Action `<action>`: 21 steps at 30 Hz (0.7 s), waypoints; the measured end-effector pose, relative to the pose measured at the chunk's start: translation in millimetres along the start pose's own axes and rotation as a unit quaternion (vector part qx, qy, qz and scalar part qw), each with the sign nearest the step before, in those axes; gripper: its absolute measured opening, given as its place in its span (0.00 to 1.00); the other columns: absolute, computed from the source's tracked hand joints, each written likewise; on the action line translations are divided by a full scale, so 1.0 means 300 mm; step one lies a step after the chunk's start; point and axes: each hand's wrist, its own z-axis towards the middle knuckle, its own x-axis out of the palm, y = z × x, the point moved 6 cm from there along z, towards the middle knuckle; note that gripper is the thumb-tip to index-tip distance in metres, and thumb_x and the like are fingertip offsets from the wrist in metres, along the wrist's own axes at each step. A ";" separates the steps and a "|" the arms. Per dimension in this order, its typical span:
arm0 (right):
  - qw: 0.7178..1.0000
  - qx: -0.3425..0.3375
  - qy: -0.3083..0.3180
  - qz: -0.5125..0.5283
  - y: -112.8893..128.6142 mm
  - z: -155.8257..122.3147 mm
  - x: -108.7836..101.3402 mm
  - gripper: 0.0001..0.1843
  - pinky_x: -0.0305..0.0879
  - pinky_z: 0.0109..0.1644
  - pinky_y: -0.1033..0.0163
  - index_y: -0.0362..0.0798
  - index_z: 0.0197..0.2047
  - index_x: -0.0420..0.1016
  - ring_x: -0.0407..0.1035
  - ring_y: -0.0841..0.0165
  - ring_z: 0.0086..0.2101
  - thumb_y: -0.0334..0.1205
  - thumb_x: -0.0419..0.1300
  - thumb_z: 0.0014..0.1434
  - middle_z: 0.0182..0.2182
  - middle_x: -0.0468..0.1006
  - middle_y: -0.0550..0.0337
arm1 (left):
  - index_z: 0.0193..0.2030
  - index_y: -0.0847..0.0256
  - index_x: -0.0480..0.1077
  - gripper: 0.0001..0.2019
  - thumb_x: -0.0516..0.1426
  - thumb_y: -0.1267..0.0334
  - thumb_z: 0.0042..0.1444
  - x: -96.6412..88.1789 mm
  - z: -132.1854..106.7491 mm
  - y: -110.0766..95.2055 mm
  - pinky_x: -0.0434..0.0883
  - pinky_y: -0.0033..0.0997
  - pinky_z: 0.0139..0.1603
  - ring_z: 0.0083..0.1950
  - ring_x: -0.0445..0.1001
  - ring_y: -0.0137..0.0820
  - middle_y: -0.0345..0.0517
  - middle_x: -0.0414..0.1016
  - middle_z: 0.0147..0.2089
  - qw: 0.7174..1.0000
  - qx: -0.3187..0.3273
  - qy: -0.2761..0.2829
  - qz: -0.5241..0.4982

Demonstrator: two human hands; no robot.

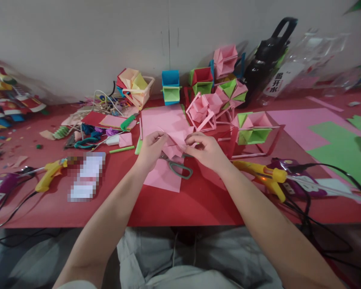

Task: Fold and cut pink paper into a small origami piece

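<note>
A folded piece of pink paper (173,141) is held up between my two hands over the middle of the table. My left hand (153,150) pinches its left side, thumb and fingers closed on it. My right hand (205,150) grips the right side with thumb and forefinger. Beneath them lie grey-handled scissors (182,170), blades partly hidden by the paper. Larger pink sheets (165,180) spread on the table under the scissors and behind my hands. The exact folds of the held piece are partly covered by my fingers.
Finished paper wheels and boxes (198,108) stand along the wall. A yellow glue gun (49,174) and a phone (88,176) lie left; another yellow glue gun (261,174) with cables lies right. A black bottle (260,64) stands at the back right.
</note>
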 end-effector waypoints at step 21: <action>0.987 0.069 -0.041 0.139 -0.053 0.002 0.008 0.13 0.73 0.43 0.57 0.49 0.37 0.77 0.75 0.65 0.36 0.46 0.71 0.52 0.36 0.81 0.57 | 0.36 0.61 0.66 0.07 0.62 0.66 0.56 0.021 -0.003 0.001 0.75 0.24 0.24 0.25 0.69 0.23 0.36 0.65 0.31 0.987 -0.034 0.043 -0.151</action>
